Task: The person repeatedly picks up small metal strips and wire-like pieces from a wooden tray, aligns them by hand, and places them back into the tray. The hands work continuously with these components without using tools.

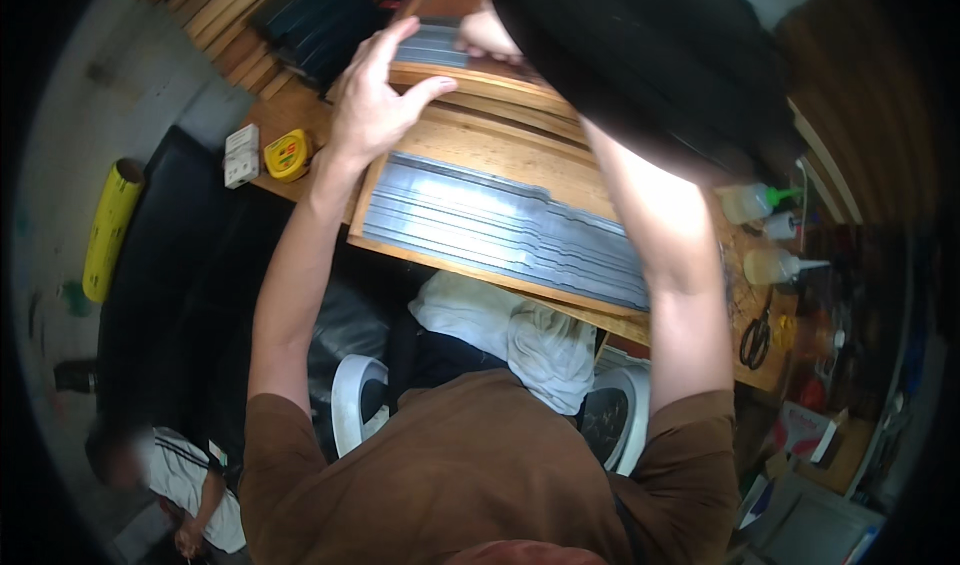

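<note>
My left hand [378, 105] is at the left end of the far wooden tray [500, 86], fingers and thumb spread. Its thumb lies over the tray's near rim. Within that tray are grey metal-looking strips [432, 47] on a brown base. My right hand [488, 39] reaches over the same tray with fingers curled down at the right end of the strips. Whatever is between those fingers is too small or blurred to tell. A large black rounded object [640, 55] covers my right wrist. Closer to me, a second wooden tray [510, 133] holds several long, shiny grey strips [490, 220].
Left of the trays are a yellow tape measure [287, 155] and a white box [241, 156]. Squeeze bottles [768, 266] and black scissors [756, 343] lie on the right. Wooden boards [215, 20] are stacked at the far left. Another person [190, 475] is at the lower left.
</note>
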A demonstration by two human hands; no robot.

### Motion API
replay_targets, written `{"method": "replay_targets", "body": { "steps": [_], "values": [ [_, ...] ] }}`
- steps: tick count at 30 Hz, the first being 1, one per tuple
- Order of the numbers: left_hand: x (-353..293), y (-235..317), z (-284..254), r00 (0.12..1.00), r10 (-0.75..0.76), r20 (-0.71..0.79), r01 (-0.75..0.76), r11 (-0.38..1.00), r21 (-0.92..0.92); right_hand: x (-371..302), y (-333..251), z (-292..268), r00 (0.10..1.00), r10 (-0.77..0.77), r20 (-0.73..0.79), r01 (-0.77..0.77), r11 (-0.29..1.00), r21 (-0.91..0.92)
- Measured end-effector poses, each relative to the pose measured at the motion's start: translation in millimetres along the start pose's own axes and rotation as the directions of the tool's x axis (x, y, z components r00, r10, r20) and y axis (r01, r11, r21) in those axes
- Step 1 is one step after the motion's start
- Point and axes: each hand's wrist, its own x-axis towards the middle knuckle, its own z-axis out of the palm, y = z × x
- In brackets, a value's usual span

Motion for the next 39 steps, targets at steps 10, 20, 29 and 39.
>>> {"method": "replay_targets", "body": {
  "steps": [10, 20, 29, 39],
  "values": [
    [5.0, 2.7, 0.8, 0.987, -0.13, 0.098, 0.142, 0.981, -0.132, -17.8, -62.1, 19.4, 0.996, -0.075, -0.054, 0.083, 0.986, 0.148],
    [-32.7, 39.7, -21.1, 0.984, 0.122, -0.134, -0.118, 0.992, 0.035, -294.6, -76.9, -16.5, 0.992, 0.002, 0.122, -0.06, 0.879, 0.474],
    [-231.5, 136.7, 14.6, 0.992, 0.129, 0.014, -0.103, 0.848, -0.52, -434.8, -69.9, 24.5, 0.894, 0.025, 0.447, -0.292, 0.789, 0.541],
    [-311.0, 104.2, 97.1, 0.653, -0.374, 0.658, 0.264, 0.927, 0.266, -453.2, -48.1, 175.9, 0.627, 0.615, 0.478, -0.648, 0.753, -0.118]
  ]
}}
